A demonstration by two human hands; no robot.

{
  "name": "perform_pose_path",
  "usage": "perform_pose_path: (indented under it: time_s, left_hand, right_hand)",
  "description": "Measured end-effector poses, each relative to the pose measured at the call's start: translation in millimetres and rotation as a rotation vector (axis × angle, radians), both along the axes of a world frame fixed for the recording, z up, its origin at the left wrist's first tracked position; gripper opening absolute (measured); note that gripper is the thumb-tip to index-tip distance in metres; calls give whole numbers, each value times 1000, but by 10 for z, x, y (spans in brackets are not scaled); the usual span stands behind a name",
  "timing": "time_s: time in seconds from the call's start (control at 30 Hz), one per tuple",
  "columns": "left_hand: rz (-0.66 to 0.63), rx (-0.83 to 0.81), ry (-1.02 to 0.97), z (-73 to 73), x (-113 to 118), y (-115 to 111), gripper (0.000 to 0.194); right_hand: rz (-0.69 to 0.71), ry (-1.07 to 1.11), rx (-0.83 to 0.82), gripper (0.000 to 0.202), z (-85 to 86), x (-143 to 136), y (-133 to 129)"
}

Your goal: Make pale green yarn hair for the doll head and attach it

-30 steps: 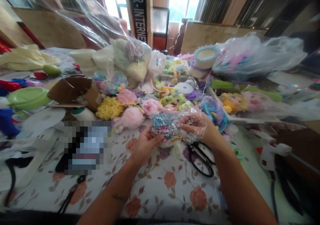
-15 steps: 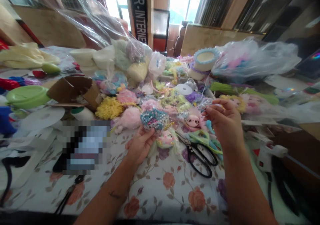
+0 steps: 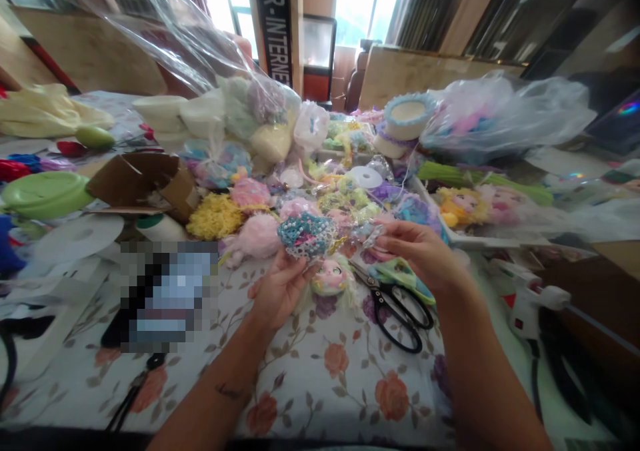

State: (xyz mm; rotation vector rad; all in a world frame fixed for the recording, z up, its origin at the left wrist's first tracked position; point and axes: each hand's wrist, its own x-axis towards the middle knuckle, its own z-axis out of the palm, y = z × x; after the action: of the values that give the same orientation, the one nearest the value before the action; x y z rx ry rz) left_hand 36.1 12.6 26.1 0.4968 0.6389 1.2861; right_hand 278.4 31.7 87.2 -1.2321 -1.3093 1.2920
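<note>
My left hand (image 3: 284, 283) is closed around a bundle of teal, pink and white beaded trim (image 3: 306, 235) above the near middle of the table. To its right, my right hand (image 3: 423, 254) pinches a silvery, shiny strip (image 3: 371, 235); whether it joins the bundle I cannot tell. Just below the bundle lies a doll head (image 3: 330, 277) with pale yellow hair. Black-handled scissors (image 3: 403, 314) rest beside it, under my right hand. Pale green and blue ribbon (image 3: 407, 277) lies partly hidden behind that hand.
A pile of craft pieces spreads behind my hands, including a yellow fluffy bunch (image 3: 216, 216) and a white spool (image 3: 366, 177). A cardboard box (image 3: 145, 184) and a phone (image 3: 170, 297) are left. On the right stand a white tray (image 3: 480, 241) and a glue gun (image 3: 530, 297).
My right hand has moved left and down, bringing the silvery strip close to the beaded bundle. My left hand keeps its hold on the bundle and has hardly moved.
</note>
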Motion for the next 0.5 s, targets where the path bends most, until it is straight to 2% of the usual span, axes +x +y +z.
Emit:
perform_pose_path:
  time_s: [0.07,0.13,0.2,0.27,0.37,0.5]
  left_hand:
    - [-43,20,23,17,16,-18,50]
    - [-99,37,56,12,37,-32,46]
    - [-116,31,132,-20,55,-36,39]
    - [-51,12,257,-67,59,-21,34]
    - [98,12,416,-120,35,30,40]
    - [262,-13,457,-112,-16,77,39]
  right_hand:
    - [89,13,-32,16,-50,-129,12]
    - [114,49,9,15,-77,-274,16]
    - [62,54,53,13,-77,-386,5]
    - [-14,11,74,12,-51,-419,-19]
    - [-173,-74,161,13,41,-290,-50]
    - [-450,-163,403,14,274,151,88]
